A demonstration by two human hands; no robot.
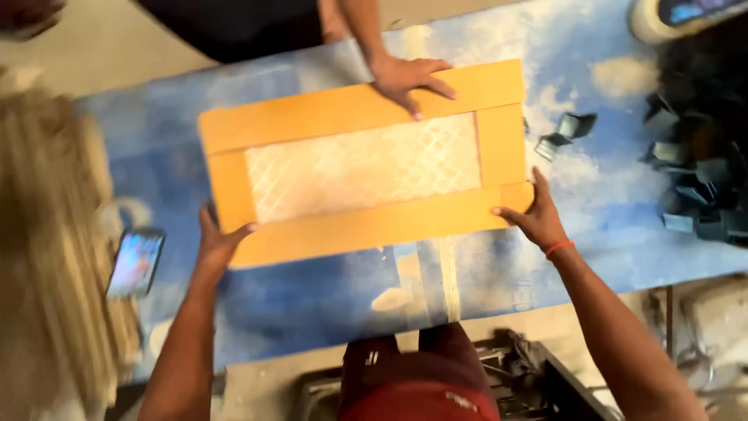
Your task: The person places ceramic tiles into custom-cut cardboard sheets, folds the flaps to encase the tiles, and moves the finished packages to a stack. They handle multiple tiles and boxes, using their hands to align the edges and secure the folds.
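Observation:
An orange rectangular wooden frame (358, 109) with a pale lattice-patterned panel (362, 166) in its middle lies on a blue dusty table (312, 288). My left hand (216, 238) grips the frame's near left corner, thumb on top. The near right corner is held by my right hand (536, 214), which has a red band at the wrist. Another person's hand (407, 78) presses flat on the frame's far rail from across the table.
A phone (135, 262) with a lit screen lies at the table's left. Several dark metal pieces (686, 179) are heaped at the right, two more (565, 132) nearer the frame. A tape roll (650, 19) sits far right. Pale wood strips (47, 234) pile at left.

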